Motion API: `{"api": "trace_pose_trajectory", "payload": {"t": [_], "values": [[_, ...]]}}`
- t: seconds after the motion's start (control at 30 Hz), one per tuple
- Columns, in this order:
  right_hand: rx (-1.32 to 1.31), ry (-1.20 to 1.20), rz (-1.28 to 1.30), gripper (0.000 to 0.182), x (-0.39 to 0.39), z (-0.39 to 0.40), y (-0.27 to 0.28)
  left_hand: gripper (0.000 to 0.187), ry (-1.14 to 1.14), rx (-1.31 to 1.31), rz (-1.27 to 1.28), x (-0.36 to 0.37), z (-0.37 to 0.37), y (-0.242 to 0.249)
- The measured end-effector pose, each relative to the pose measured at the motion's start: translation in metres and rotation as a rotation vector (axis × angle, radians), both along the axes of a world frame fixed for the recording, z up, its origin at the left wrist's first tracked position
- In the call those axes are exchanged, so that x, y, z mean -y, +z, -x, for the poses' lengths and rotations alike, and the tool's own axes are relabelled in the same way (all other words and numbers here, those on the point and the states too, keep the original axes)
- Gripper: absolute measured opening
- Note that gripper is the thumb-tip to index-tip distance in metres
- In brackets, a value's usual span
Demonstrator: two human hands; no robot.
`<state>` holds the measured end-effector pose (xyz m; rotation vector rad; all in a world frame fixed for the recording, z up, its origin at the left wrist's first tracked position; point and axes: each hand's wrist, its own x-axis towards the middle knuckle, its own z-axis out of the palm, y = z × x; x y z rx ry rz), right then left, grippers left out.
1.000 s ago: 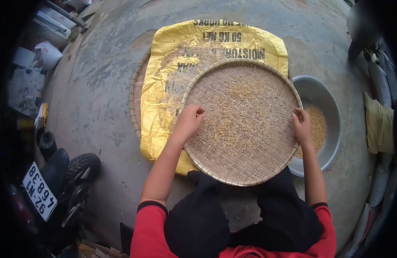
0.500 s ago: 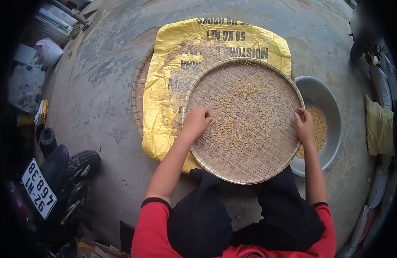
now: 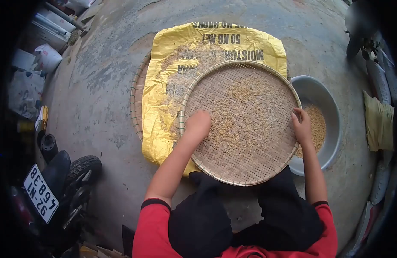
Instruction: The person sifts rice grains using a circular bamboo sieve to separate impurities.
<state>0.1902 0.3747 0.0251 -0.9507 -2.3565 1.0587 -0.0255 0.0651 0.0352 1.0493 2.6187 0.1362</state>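
A round woven tray point(image 3: 245, 165) with grains point(image 3: 243, 92) scattered over it rests above my knees. Over the tray's left part is my left hand point(image 3: 199, 124), its fingers curled downward; whatever they pinch is hidden. My right hand point(image 3: 302, 124) grips the tray's right rim, thumb on the inner side. Beneath the tray lies a yellow sack point(image 3: 164, 129) with black print and loose husks on it. To the right, a grey metal basin point(image 3: 331, 103) holds more grains, partly covered by my right arm and the tray.
Another woven tray point(image 3: 137, 96) shows its edge under the sack's left side. A motorbike point(image 3: 56, 185) with a plate stands at the lower left on the concrete floor point(image 3: 104, 94). Sacks point(image 3: 379, 122) line the right side; bags point(image 3: 47, 58) sit at the upper left.
My left hand has turned over slightly, so its fingertips are now hidden. My right hand remains on the rim. The view has shifted a little.
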Motion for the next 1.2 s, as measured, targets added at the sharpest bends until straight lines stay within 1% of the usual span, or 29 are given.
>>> {"api": "trace_pose_trajectory", "payload": {"t": [0.07,0.13,0.2,0.23,0.3,0.33,0.37,0.4,0.47,0.53,0.6,0.63,0.7,0.73,0.8,0.83,0.9,0.93,1.0,1.03,1.1,1.2], "values": [[0.024,0.015,-0.081,0.028,0.002,0.001,0.004,0.013,-0.001,-0.017,0.006,-0.009,0.000,0.009],[0.034,0.005,-0.060,0.028,0.003,0.001,0.008,0.018,0.071,0.132,-0.206,-0.035,-0.004,0.033],[0.056,0.006,-0.040,0.028,0.006,0.000,0.008,0.020,-0.138,0.318,-0.659,-0.066,-0.019,0.069],[0.051,0.000,-0.027,0.028,0.007,0.000,0.008,0.021,-0.164,0.695,-0.759,-0.081,-0.032,0.106],[0.049,0.025,-0.034,0.029,0.000,0.004,0.000,0.025,-0.425,1.016,-1.014,-0.099,-0.052,0.133],[-0.019,0.030,0.021,0.029,-0.008,0.001,-0.017,0.025,-0.417,1.008,-1.035,-0.100,-0.052,0.133],[-0.085,0.031,0.080,0.029,-0.013,-0.002,-0.024,0.026,-0.435,0.925,-1.051,-0.102,-0.052,0.128],[-0.028,0.037,0.026,0.029,-0.010,-0.001,-0.017,0.028,-0.453,0.843,-1.061,-0.102,-0.052,0.122],[0.002,0.044,-0.001,0.029,-0.006,0.000,-0.007,0.026,-0.353,0.489,-0.952,-0.088,-0.038,0.089],[0.027,0.046,-0.016,0.028,-0.002,0.001,0.002,0.024,-0.139,0.515,-0.855,-0.059,-0.022,0.067],[0.055,0.017,0.014,0.029,0.002,0.003,0.007,0.025,-0.032,0.317,-0.757,-0.026,-0.007,0.052],[0.050,0.018,0.021,0.029,0.001,0.003,0.002,0.025,-0.032,0.312,-0.749,-0.013,-0.001,0.045],[-0.028,0.018,0.046,0.031,-0.003,0.002,-0.007,0.024,0.152,0.260,-0.735,0.010,0.006,0.035],[-0.028,0.021,0.050,0.031,-0.002,0.002,-0.007,0.024,0.155,0.259,-0.731,0.019,0.007,0.032],[-0.001,0.021,-0.028,0.032,0.004,0.003,0.005,0.022,0.219,0.226,-0.696,0.031,0.008,0.026],[0.003,0.027,-0.029,0.032,0.004,0.003,0.005,0.022,0.225,0.228,-0.698,0.037,0.010,0.023],[0.040,-0.002,0.052,0.031,0.001,0.003,0.003,0.020,0.223,0.165,-0.584,0.051,0.009,0.014],[0.045,0.010,0.053,0.031,-0.002,0.002,-0.001,0.020,0.237,0.166,-0.583,0.054,0.009,0.009],[-0.021,0.017,0.095,0.030,-0.005,0.002,-0.008,0.016,0.125,0.078,-0.527,0.058,0.008,0.002],[-0.016,0.028,0.097,0.030,-0.006,0.000,-0.010,0.016,0.137,0.079,-0.525,0.060,0.009,-0.002],[-0.001,0.031,0.079,0.029,-0.004,0.001,-0.005,0.011,-0.006,-0.006,-0.452,0.060,0.009,-0.004],[-0.006,0.038,0.041,0.028,-0.006,0.001,-0.008,0.007,-0.013,-0.037,-0.430,0.055,0.004,0.004]]}}
